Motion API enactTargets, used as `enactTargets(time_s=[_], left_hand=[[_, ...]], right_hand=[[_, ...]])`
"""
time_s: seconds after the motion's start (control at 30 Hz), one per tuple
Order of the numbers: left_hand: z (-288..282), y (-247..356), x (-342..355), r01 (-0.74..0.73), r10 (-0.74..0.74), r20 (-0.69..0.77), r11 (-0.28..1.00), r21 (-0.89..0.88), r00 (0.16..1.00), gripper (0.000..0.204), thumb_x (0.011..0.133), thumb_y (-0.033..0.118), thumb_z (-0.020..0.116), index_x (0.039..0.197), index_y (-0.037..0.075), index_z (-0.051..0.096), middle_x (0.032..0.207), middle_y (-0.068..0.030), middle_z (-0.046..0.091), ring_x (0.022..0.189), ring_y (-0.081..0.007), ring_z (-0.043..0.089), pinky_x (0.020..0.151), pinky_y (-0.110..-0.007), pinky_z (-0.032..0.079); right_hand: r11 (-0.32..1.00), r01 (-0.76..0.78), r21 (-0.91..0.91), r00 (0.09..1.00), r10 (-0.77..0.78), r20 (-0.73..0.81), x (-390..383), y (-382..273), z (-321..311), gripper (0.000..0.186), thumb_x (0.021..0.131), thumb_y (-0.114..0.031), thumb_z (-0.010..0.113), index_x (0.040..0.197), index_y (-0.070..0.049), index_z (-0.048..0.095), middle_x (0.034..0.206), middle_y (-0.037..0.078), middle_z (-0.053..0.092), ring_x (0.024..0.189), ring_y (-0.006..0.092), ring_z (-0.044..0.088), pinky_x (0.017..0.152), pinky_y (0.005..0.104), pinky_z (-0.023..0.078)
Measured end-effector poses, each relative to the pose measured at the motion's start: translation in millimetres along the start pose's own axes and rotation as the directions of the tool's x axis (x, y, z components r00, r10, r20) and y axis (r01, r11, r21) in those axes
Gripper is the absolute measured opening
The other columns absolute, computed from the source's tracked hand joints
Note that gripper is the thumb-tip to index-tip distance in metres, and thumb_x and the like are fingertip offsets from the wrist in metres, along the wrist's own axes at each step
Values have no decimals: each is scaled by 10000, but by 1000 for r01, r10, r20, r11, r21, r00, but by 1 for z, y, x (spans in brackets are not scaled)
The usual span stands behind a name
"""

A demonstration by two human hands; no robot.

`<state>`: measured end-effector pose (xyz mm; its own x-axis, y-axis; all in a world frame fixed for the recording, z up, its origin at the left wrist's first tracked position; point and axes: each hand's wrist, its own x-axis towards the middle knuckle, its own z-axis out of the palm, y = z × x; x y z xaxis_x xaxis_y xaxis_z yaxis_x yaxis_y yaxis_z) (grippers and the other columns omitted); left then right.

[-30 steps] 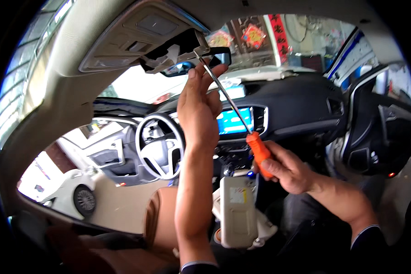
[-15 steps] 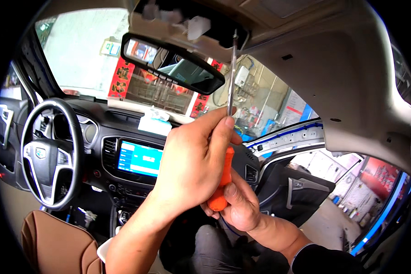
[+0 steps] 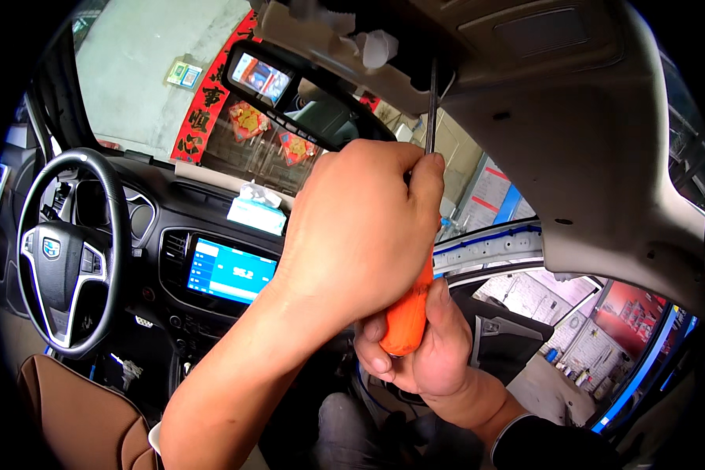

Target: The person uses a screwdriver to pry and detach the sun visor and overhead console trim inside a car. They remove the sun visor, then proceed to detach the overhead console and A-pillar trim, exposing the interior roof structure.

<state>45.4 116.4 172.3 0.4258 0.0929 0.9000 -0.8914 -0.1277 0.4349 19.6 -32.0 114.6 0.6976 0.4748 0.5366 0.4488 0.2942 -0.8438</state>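
Note:
A screwdriver with an orange handle [image 3: 407, 323] points upward in front of me, its metal shaft rising to the dark opening [image 3: 415, 43] in the roof panel above the windshield. My left hand [image 3: 360, 227] is closed around the upper handle and lower shaft, its back toward me. Lower down, my right hand [image 3: 440, 352] curls its fingers and thumb about the handle's butt end. The tip is in shadow, so whether it touches anything is hard to see. A white plastic piece [image 3: 377, 48] sits by the opening, left of the shaft.
The rear-view mirror [image 3: 305, 106] hangs just left of the shaft. A headliner [image 3: 548, 149] spans the upper right. Steering wheel [image 3: 74, 251], lit dashboard screen [image 3: 229, 270] and tissue box [image 3: 256, 211] lie left. An open door [image 3: 509, 329] stands right; a brown seat [image 3: 82, 415] is lower left.
Both hands and the screwdriver have shifted slightly right in view, and the left hand has come higher and looks larger. The view itself has tilted. Both hands keep their grip.

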Motion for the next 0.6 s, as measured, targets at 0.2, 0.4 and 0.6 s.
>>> enactTargets(time_s=[0.2, 0.4, 0.6], left_hand=[[-8, 1, 19, 44, -41, -107, 999, 23, 993, 445, 1011, 358, 550, 925, -55, 690, 628, -92, 624, 592, -161, 587, 581, -356, 454], [-20, -17, 50, 93, -98, -202, 995, -34, 974, 496, 998, 422, 520, 1026, -27, 730, 889, -257, 712, 940, -427, 689, 843, -456, 520], [-21, -22, 56, 34, -39, -223, 999, -28, 974, 473, 1012, 389, 511, 1045, -31, 727, 912, -271, 709, 946, -452, 672, 857, -469, 511]], right_hand=[[998, 42, 37, 998, -43, 35, 4, -4, 5, 646, 1056, -600, 340, 1264, -3, 475, 852, 106, 575, 505, 158, 512, 427, 281, 421], [989, 69, 133, 979, -93, 182, 4, -3, -6, 592, 1079, -483, 384, 1390, 21, 387, 967, 175, 587, 614, 192, 573, 476, 273, 435], [982, 83, 169, 980, -111, 165, 5, -3, -4, 580, 1084, -475, 375, 1388, 19, 390, 964, 169, 588, 611, 188, 570, 476, 274, 437]])
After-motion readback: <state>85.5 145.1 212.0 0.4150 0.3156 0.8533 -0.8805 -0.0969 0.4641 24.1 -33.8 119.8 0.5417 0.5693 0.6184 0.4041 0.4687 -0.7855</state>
